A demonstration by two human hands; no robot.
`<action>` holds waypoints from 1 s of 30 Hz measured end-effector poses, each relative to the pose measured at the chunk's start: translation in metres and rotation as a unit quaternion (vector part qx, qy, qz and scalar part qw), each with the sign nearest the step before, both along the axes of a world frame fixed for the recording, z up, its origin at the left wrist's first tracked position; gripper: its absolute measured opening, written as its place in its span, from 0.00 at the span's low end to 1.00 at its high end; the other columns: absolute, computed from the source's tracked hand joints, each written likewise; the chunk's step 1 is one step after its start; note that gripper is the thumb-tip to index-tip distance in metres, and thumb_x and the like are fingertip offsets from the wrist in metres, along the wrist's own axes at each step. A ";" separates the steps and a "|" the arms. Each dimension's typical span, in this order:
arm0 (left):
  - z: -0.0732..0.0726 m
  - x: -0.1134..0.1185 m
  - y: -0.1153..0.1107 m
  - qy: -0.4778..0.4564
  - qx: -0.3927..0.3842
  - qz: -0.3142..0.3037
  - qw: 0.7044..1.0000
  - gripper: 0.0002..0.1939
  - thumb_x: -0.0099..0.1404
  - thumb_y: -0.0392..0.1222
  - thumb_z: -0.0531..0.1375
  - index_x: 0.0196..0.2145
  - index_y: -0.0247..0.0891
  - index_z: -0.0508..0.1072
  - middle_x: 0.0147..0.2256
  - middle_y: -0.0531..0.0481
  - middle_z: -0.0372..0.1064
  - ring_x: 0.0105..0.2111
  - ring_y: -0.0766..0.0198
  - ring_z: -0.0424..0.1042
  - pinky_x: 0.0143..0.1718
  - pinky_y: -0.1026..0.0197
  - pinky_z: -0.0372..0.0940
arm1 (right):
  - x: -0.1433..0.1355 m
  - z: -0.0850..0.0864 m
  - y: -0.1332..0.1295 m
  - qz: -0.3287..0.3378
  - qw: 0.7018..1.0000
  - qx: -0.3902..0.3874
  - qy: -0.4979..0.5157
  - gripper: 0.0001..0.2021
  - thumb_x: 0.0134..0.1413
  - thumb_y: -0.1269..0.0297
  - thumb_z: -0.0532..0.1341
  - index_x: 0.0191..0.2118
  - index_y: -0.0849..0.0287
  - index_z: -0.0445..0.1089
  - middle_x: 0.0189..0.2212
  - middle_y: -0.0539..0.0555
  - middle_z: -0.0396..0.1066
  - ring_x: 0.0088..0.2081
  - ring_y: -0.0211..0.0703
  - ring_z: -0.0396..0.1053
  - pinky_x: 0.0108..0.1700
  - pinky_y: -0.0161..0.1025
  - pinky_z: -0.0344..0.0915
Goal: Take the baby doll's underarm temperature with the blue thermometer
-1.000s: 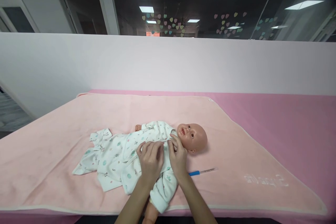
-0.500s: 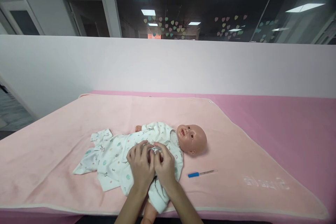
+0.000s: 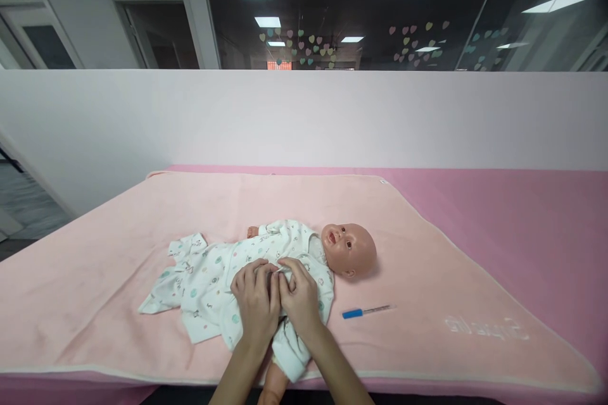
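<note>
A baby doll [image 3: 349, 249] lies on its back, head to the right, dressed in a white printed outfit [image 3: 209, 285]. My left hand [image 3: 256, 294] and my right hand [image 3: 300, 296] meet side by side over the doll's middle. Both have curled fingers pinching the outfit's fabric near a thin white tie or edge between the fingertips; its exact form is too small to tell. One doll arm [image 3: 274, 385] sticks out of a sleeve towards the front edge, below my wrists. To the right lies a thermometer with a blue end [image 3: 352, 314].
A light pink blanket [image 3: 427, 278] covers much of a pink padded surface [image 3: 522, 215]. A low white wall [image 3: 304, 117] stands behind it, with dark glass and heart stickers above. Doors are at the far left.
Both hands stay at the doll's middle, their fingertips shifted slightly, with a bit of white fabric now showing between them. The whole view has shifted slightly.
</note>
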State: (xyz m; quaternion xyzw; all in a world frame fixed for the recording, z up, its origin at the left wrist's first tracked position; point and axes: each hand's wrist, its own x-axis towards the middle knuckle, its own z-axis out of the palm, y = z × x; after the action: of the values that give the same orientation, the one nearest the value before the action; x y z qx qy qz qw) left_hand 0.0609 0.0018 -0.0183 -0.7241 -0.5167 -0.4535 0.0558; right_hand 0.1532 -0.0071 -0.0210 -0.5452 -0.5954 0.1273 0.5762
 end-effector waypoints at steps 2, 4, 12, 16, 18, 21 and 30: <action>0.000 0.000 0.000 -0.001 0.000 -0.008 1.000 0.08 0.64 0.40 0.50 0.34 0.38 0.68 0.39 0.45 0.65 0.42 0.56 0.61 0.44 0.52 0.51 | 0.000 -0.001 0.001 -0.004 1.000 0.000 -0.004 0.13 0.51 0.73 0.50 0.40 0.58 0.67 0.36 0.53 0.71 0.32 0.39 0.67 0.33 0.35 0.63; 0.000 0.000 0.000 -0.007 -0.001 -0.023 1.000 0.08 0.65 0.39 0.49 0.34 0.38 0.67 0.36 0.46 0.67 0.39 0.57 0.62 0.44 0.53 0.51 | 0.000 -0.001 0.001 -0.008 1.000 0.002 -0.006 0.12 0.51 0.73 0.51 0.39 0.58 0.68 0.35 0.52 0.71 0.32 0.39 0.67 0.33 0.35 0.63; 0.000 -0.004 -0.004 -0.035 0.032 -0.041 0.998 0.07 0.64 0.39 0.52 0.34 0.40 0.70 0.30 0.52 0.70 0.34 0.60 0.63 0.42 0.54 0.50 | 0.000 -0.008 -0.002 -0.013 1.000 0.008 -0.002 0.11 0.56 0.69 0.50 0.40 0.57 0.68 0.36 0.53 0.72 0.37 0.40 0.69 0.37 0.36 0.64; -0.002 -0.005 -0.004 -0.032 0.047 -0.037 0.998 0.07 0.63 0.38 0.54 0.34 0.41 0.71 0.29 0.53 0.71 0.36 0.59 0.63 0.42 0.54 0.50 | 0.000 -0.011 -0.001 -0.014 1.000 0.005 0.006 0.12 0.57 0.66 0.50 0.40 0.57 0.69 0.37 0.54 0.72 0.38 0.41 0.70 0.39 0.36 0.65; -0.001 -0.005 -0.004 -0.032 0.048 -0.036 0.998 0.07 0.63 0.38 0.54 0.34 0.42 0.72 0.29 0.53 0.72 0.37 0.59 0.62 0.42 0.54 0.50 | 0.000 -0.011 -0.001 -0.024 1.000 0.005 0.008 0.11 0.57 0.66 0.50 0.40 0.57 0.69 0.36 0.54 0.73 0.38 0.41 0.70 0.40 0.37 0.65; 0.000 -0.005 -0.004 -0.036 0.045 -0.039 0.998 0.07 0.63 0.38 0.54 0.33 0.42 0.73 0.29 0.53 0.72 0.37 0.59 0.63 0.42 0.54 0.50 | 0.000 -0.011 0.000 -0.039 0.999 0.005 0.008 0.11 0.57 0.66 0.50 0.39 0.57 0.70 0.35 0.54 0.73 0.37 0.42 0.70 0.39 0.37 0.65; 0.004 -0.004 -0.006 -0.047 0.031 -0.034 0.998 0.07 0.62 0.40 0.54 0.32 0.43 0.73 0.31 0.53 0.74 0.39 0.59 0.65 0.44 0.53 0.51 | 0.000 -0.016 0.002 -0.050 0.999 0.012 -0.016 0.12 0.57 0.65 0.50 0.38 0.58 0.70 0.35 0.55 0.73 0.37 0.42 0.70 0.39 0.38 0.64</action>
State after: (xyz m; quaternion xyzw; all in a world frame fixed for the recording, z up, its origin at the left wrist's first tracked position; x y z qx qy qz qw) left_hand 0.0570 -0.0047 -0.0145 -0.7168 -0.4800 -0.5044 0.0382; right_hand 0.1531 -0.0049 -0.0371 -0.5693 -0.5781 0.0826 0.5787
